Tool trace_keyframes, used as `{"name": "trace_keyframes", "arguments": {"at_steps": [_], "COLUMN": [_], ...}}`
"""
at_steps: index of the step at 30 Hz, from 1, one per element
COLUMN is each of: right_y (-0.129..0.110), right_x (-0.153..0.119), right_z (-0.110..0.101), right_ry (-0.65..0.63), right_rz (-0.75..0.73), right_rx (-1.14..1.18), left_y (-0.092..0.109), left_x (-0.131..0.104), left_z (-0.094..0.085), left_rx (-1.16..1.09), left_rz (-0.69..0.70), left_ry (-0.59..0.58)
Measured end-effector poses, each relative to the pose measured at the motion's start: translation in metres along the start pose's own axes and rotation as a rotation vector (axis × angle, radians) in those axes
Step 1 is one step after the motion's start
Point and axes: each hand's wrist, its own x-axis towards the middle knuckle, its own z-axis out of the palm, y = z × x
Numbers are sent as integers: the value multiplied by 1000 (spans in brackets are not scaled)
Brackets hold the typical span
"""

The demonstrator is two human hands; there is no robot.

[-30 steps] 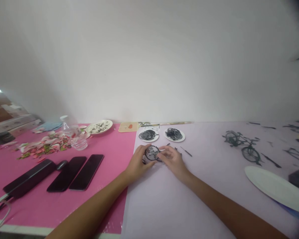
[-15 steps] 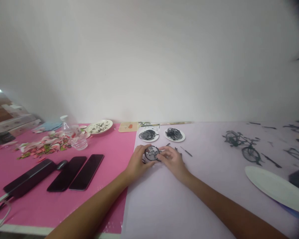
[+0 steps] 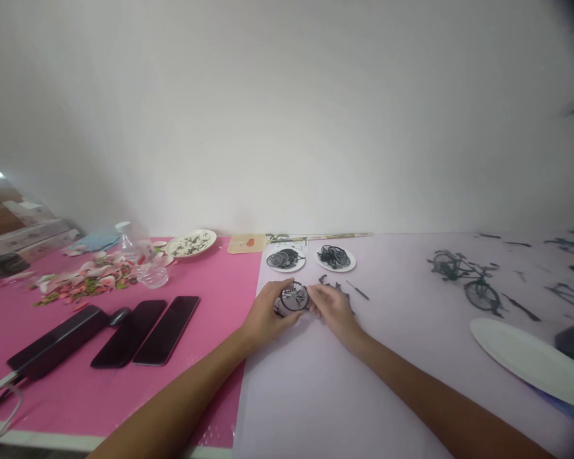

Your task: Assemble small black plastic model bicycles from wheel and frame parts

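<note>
Both my hands meet over the pale lilac sheet point(image 3: 325, 382). My left hand point(image 3: 264, 317) and my right hand point(image 3: 335, 310) pinch a small black spoked wheel point(image 3: 294, 296) between their fingertips, one hand on each side of it. The wheel stands nearly upright, just above the table. A few small dark parts point(image 3: 335, 285) lie on the sheet just behind my right hand. Two small white plates point(image 3: 286, 260) point(image 3: 335, 258) heaped with black wheels and parts stand a little farther back.
On the pink mat point(image 3: 124, 382) at the left lie two dark phones point(image 3: 146, 330), a black box point(image 3: 52, 341), a clear bottle point(image 3: 141, 254) and a heap of scraps point(image 3: 83, 279). A model bicycle point(image 3: 465, 279) and a large white plate point(image 3: 530, 360) are at the right.
The wheel has tilted and shifted slightly right between my fingers, and my right hand has closed in on it. My arms have hardly moved.
</note>
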Motion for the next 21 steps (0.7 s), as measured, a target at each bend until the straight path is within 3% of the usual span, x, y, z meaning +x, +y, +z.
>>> {"name": "trace_keyframes", "arguments": {"at_steps": [21], "right_y": [6], "right_x": [2], "right_z": [-3], "right_ry": [29], "right_rz": [-89], "right_rx": [-167], "left_y": [0], "left_x": [1], "left_z": [-2], "left_rx": [-7], "left_rz": [12], "left_ry": [-23]}}
